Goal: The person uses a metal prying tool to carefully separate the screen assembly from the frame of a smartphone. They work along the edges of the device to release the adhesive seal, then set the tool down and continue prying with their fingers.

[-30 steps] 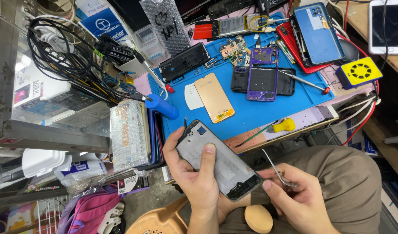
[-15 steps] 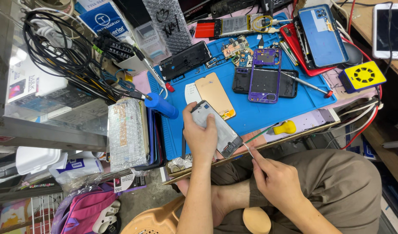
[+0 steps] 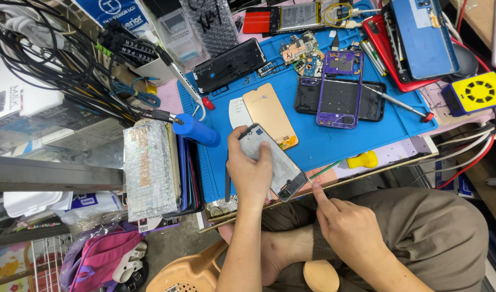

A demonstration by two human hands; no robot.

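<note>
The left hand [image 3: 252, 168] grips a grey rectangular phone frame [image 3: 274, 162], fingers [image 3: 264, 154] curled over its upper end; its long axis slants down-right over the blue mat [image 3: 323, 143] at the counter edge. The right hand [image 3: 345, 227], forefinger out, pinches thin tweezers [image 3: 324, 171] beside the frame's lower corner.

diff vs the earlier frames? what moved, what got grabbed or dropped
Left hand carried the grey phone frame up from the lap onto the blue mat's front edge, still gripping it. Right hand rose too; the thin tool seen in it earlier no longer shows, index finger pointing at the frame's lower corner. Purple frame, gold panel and blue-handled tool stayed put.
</note>
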